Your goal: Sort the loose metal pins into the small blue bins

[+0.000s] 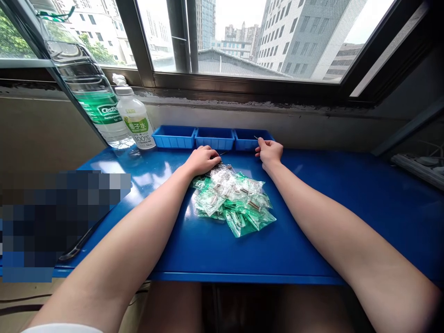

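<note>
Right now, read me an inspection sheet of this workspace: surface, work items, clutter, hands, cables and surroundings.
Surface: glossy blue tabletop, reflecting light.
Work items: heaped clear and green plastic packets; behind them, three blue rectangular plastic bins in a row.
Clutter: large clear plastic bottle with green label and smaller pale plastic bottle, left of the bins; pixelation obscures the table's left end.
Hands: left hand at the heap's far edge, grip unclear; right hand pinching a thin piece by the rightmost bin.
Cables: dark cables, lower left, below tabletop height.
Surroundings: dark-framed window, buildings outside.
</note>
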`<state>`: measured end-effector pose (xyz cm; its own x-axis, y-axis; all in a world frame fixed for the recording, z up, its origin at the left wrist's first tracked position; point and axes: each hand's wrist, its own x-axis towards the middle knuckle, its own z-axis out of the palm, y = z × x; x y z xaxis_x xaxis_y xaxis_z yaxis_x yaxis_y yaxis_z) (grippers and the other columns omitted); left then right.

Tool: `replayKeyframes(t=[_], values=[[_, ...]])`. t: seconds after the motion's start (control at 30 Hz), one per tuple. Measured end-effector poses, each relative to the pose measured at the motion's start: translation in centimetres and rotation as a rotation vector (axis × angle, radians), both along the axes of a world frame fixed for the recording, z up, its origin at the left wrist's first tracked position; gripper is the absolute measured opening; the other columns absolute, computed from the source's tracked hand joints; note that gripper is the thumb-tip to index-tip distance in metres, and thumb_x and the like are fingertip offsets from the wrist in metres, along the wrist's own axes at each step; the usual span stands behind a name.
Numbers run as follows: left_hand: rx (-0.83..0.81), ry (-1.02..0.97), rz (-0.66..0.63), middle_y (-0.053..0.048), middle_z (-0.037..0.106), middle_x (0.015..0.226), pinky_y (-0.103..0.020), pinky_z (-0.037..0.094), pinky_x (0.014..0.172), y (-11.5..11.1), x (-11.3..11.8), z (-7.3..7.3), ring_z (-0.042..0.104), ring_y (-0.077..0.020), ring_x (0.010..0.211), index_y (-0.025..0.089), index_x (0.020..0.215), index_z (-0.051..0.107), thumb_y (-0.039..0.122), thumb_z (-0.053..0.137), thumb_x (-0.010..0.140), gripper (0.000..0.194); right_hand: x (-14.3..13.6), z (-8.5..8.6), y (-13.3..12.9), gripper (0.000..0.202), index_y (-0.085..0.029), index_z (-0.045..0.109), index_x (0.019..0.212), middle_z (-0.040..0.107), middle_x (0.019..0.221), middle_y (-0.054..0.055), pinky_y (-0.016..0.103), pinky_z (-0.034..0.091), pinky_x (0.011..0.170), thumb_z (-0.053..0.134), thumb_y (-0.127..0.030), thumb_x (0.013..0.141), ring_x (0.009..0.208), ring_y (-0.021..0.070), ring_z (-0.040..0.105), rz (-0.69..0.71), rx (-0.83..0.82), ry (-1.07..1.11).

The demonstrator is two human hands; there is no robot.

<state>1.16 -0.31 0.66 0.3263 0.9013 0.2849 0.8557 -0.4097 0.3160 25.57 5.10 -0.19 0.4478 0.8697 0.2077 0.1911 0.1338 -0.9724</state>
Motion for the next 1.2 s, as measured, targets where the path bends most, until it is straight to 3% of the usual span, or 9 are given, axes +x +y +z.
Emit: replayKeyframes(t=[0.23,0.33,0.47,0.6,0.83,1.03,1.13,1.2], values=[[-0.013,0.004,-0.001,-0.010,0.067,0.108,-0.040,0.045,0.095,0.0,0.0,0.1,0.056,-0.0285,0.108,0.022,0.102,0.076,0.047,0.046,0.091,0.041,-0.2,0.0,-0.4,0.018,-0.017,0.064,0.080,0.063,0.058,-0.001,0.023,0.044,0.044,0.067,-0.035,0.083,0.043,0.0106,0.053,0.147,0.100,-0.040],[-0.005,0.005,-0.004,-0.009,0.067,0.107,-0.040,0.045,0.096,0.0,0.0,0.1,0.056,-0.0285,0.108,0.022,0.102,0.076,0.047,0.046,0.091,0.042,-0.8,-0.1,-1.5,0.019,-0.017,0.068,0.083,0.066,0.063,0.002,0.028,0.050,0.055,0.066,-0.036,0.081,0.055,0.0157,0.061,0.275,0.193,-0.319],[0.008,0.004,-0.008,-0.009,0.067,0.105,-0.041,0.044,0.099,0.1,0.0,-0.1,0.057,-0.0284,0.109,0.022,0.103,0.076,0.047,0.046,0.090,0.041,-2.1,0.0,-3.1,0.025,-0.020,0.074,0.100,0.075,0.090,0.007,0.037,0.052,0.081,0.066,-0.031,0.080,0.084,0.0238,0.067,0.618,0.357,-0.813],[0.018,0.002,-0.008,-0.009,0.067,0.107,-0.040,0.044,0.099,0.1,0.0,-0.2,0.057,-0.0275,0.108,0.022,0.104,0.076,0.046,0.048,0.090,0.040,-2.8,-0.1,-3.4,0.034,-0.022,0.074,0.115,0.074,0.112,0.008,0.044,0.046,0.098,0.061,-0.025,0.083,0.105,0.0279,0.064,0.816,0.418,-1.024],[0.018,-0.005,-0.014,-0.009,0.067,0.107,-0.040,0.045,0.099,0.3,-0.1,-0.3,0.057,-0.0278,0.109,0.023,0.101,0.077,0.046,0.049,0.089,0.038,-2.6,-0.4,-2.6,0.023,-0.027,0.080,0.099,0.072,0.108,0.007,0.044,0.046,0.098,0.062,-0.027,0.086,0.100,0.0252,0.064,0.858,0.405,-1.001],[0.054,-0.073,-0.034,-0.009,0.065,0.104,-0.036,0.048,0.095,0.0,-0.1,-0.3,0.060,-0.0252,0.103,0.019,0.102,0.075,0.042,0.053,0.087,0.035,-2.8,-0.7,-2.5,0.032,-0.023,0.074,0.116,0.073,0.110,0.009,0.043,0.047,0.099,0.060,-0.027,0.087,0.103,0.0255,0.064,0.848,0.402,-0.937],[0.121,-0.164,-0.019,-0.009,0.064,0.108,-0.032,0.051,0.090,-0.1,0.0,-0.3,0.062,-0.0217,0.096,0.017,0.109,0.071,0.037,0.056,0.085,0.035,-2.8,-0.7,-2.5,0.033,-0.022,0.074,0.117,0.073,0.113,0.010,0.044,0.046,0.099,0.060,-0.031,0.089,0.105,0.0266,0.064,0.845,0.406,-0.958],[0.113,-0.153,-0.011,-0.009,0.064,0.103,-0.032,0.051,0.088,0.0,0.0,-0.3,0.063,-0.0216,0.093,0.017,0.103,0.073,0.037,0.056,0.085,0.032,-2.8,-0.7,-2.6,0.034,-0.022,0.073,0.118,0.072,0.114,0.010,0.044,0.047,0.098,0.059,-0.033,0.089,0.105,0.0273,0.063,0.838,0.392,-0.974]])
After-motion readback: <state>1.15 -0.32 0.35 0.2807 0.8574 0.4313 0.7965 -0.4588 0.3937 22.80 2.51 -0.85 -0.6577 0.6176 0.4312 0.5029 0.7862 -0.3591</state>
